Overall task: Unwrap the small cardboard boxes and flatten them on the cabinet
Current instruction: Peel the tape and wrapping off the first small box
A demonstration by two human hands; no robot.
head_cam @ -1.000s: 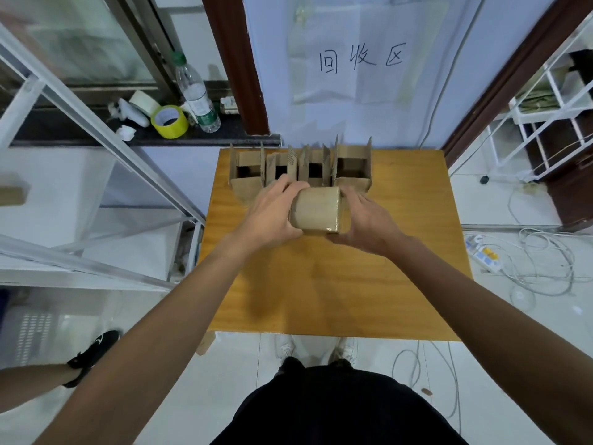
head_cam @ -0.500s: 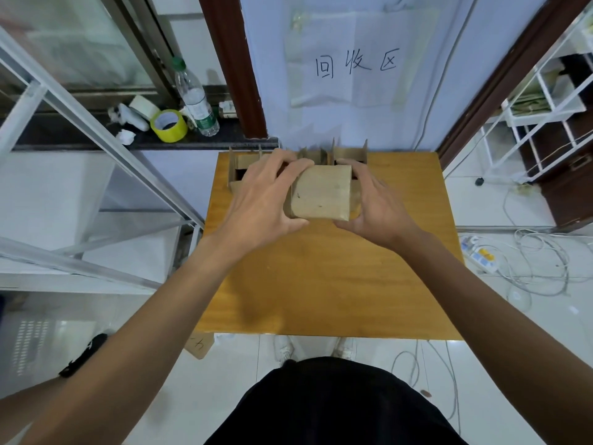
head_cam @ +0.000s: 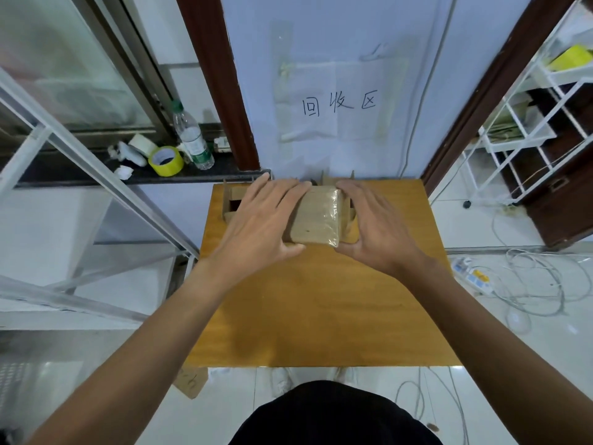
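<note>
Wooden cabinet top (head_cam: 321, 300), taped paper sign (head_cam: 337, 104) on the wall behind. We note a film-wrapped cardboard box (head_cam: 316, 220) toward the far edge, in front of a row of open boxes (head_cam: 232, 203). Left hand (head_cam: 260, 226) and right hand (head_cam: 375, 232) grip its sides, fingers spread, thumbs at its near edge.

You have the yellow-brown wooden cabinet top (head_cam: 321, 303) filling the centre of the frame. Along its far edge, just above centre, a row of open cardboard boxes (head_cam: 233, 200) stands on it, mostly hidden from you.
</note>
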